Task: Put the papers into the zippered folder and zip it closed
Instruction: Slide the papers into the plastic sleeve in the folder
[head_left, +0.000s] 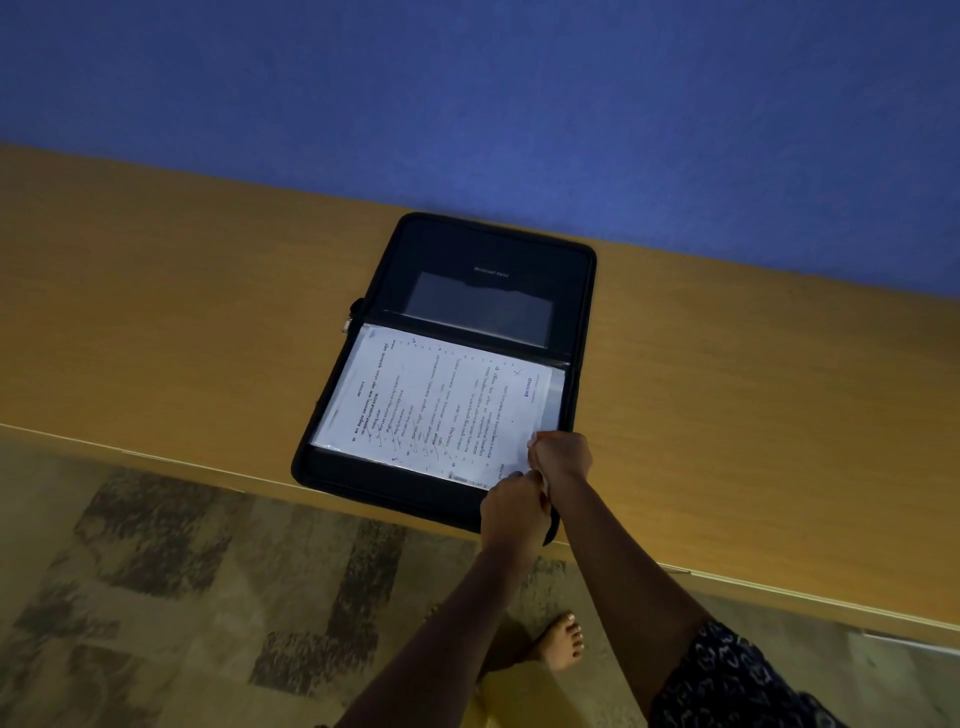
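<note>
A black zippered folder (363, 483) lies open on the wooden table (182, 322), its far half against the blue wall. A printed white paper (436, 405) lies in a clear sleeve on the near half. My left hand (514, 512) and my right hand (561, 457) are both closed on the paper's near right corner, close together, with a bit of white edge showing between them. The zipper pulls (350, 314) sit at the folder's left side by the spine.
The folder's near edge reaches the table's front edge (156, 457). Patterned floor (208, 597) lies below, with my bare foot (563, 642) on it. The blue wall (467, 104) runs along the table's far side.
</note>
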